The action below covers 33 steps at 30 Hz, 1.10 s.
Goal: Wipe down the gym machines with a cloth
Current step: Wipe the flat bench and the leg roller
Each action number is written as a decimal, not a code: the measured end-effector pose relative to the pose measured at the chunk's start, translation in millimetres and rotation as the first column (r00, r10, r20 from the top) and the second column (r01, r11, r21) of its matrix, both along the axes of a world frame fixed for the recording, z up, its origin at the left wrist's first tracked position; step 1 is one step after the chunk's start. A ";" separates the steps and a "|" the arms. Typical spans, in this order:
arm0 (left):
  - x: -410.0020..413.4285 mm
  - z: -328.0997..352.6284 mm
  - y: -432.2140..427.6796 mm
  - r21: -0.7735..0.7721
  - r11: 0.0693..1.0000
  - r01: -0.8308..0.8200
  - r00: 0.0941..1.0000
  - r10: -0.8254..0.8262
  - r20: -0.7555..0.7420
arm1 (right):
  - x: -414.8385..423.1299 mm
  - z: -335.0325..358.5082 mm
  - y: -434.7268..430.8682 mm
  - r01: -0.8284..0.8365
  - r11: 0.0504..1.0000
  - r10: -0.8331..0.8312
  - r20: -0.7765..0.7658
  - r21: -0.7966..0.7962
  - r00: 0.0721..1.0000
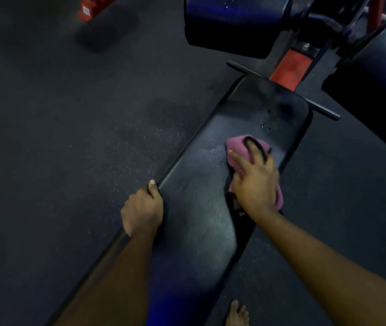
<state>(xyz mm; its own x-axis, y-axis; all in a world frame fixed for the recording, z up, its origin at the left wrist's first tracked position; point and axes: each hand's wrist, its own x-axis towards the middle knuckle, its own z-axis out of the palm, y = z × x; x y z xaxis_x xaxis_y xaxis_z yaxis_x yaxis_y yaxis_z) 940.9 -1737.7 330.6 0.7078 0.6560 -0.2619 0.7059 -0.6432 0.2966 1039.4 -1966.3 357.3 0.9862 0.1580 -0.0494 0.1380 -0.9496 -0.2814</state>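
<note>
A long black padded bench runs from the bottom centre up to the right. My right hand presses a pink cloth flat on the pad near its far end, fingers spread over the cloth. Wet droplets and a damp sheen show on the pad beyond and beside the cloth. My left hand grips the bench's left edge, thumb on top.
Two large black roller pads stand beyond the bench on a red frame, with a black crossbar under them. Dark rubber floor lies all round. A red machine part is at top left. A bare foot shows at the bottom.
</note>
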 end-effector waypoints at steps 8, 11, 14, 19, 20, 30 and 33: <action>1.4 -3.2 1.9 0.006 1.000 -0.014 0.999 0.014 -0.043 | -57.8 -1.2 78.3 -0.581 0.813 0.581 0.001 0.033 0.814; 1.2 -4.5 2.5 0.002 1.000 -0.019 0.999 0.019 -0.050 | 28.3 -8.0 92.7 -0.576 0.812 0.580 0.017 -0.096 0.814; -0.7 -4.9 2.5 -0.001 1.000 -0.026 0.999 0.026 -0.044 | 98.0 -7.5 60.3 -0.333 0.931 0.339 0.015 -0.148 0.941; -0.1 -5.2 2.8 -0.005 1.000 -0.026 0.999 0.026 -0.036 | 57.5 8.1 34.8 -0.052 0.993 0.055 0.030 -0.107 0.998; 0.6 -3.9 2.3 -0.007 1.000 -0.023 0.999 0.023 -0.037 | 31.0 7.5 42.2 -0.061 0.994 0.065 0.035 -0.095 0.997; -0.3 -8.5 3.0 0.002 0.999 -0.043 0.999 0.043 -0.023 | 92.2 -6.2 63.4 -0.321 0.937 0.328 0.030 -0.141 0.944; -0.9 -7.3 2.2 0.000 0.999 -0.038 0.999 0.038 -0.014 | 115.7 -1.5 46.3 -0.073 0.990 0.077 0.029 -0.120 0.997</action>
<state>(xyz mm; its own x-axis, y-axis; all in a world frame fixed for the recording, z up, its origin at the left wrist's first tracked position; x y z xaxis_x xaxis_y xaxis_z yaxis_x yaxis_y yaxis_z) 940.0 -1735.6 323.2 0.6787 0.6822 -0.2721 0.7339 -0.6159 0.2864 1155.1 -1919.9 355.8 0.9732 0.2266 -0.0392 0.2177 -0.9627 -0.1610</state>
